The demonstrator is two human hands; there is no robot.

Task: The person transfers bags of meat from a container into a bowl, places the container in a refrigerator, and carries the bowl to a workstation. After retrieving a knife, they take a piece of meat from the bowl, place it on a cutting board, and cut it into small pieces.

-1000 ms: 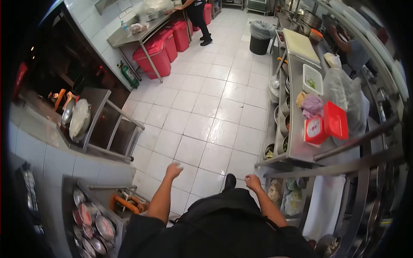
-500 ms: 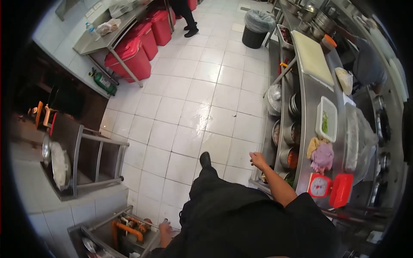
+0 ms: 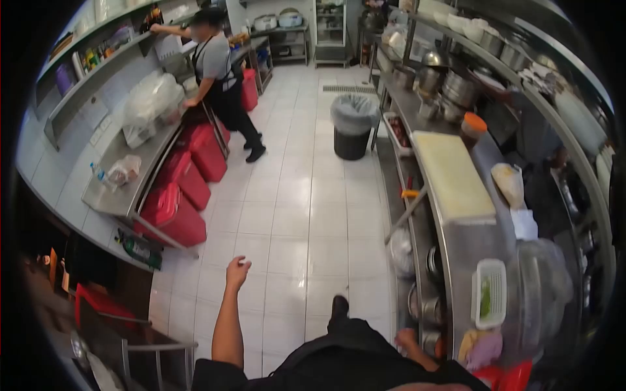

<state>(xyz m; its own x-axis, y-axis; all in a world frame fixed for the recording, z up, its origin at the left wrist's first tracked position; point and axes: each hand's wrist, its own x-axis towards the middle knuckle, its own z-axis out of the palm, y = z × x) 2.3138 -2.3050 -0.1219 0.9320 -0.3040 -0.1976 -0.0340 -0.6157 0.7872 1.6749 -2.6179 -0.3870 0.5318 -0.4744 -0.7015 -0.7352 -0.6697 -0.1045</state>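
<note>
Two bare hands hang in front of a person in black, well apart from each other. The left hand [image 3: 238, 272] is out over the tiled floor [image 3: 287, 251], its fingers loosely curled, thumb and fingertips parted; a pale spot shows at the tips, too small for me to make out. The right hand [image 3: 409, 340] is low, beside the counter — too blurred for me to tell whether its fingers are parted or closed on something. Nearest it are metal pots [image 3: 432, 311] on the shelf under the counter [image 3: 456, 260]. Between the hands one black shoe [image 3: 339, 311] points forward.

Up on the counter I see a purple cloth [image 3: 486, 348] against a yellow cloth [image 3: 467, 344], then a white basket [image 3: 481, 318] with something green inside. Past that lies a pale chopping board [image 3: 451, 176], and by its far corner stands a jar [image 3: 471, 135] with an orange lid.

Farther along the floor is a black bin [image 3: 350, 143] lined with a bag. Across the aisle, red bins [image 3: 171, 212] sit under another table [image 3: 124, 195] — and beyond them a co-worker [image 3: 218, 72] reaches one arm up toward a shelf [image 3: 98, 68].
</note>
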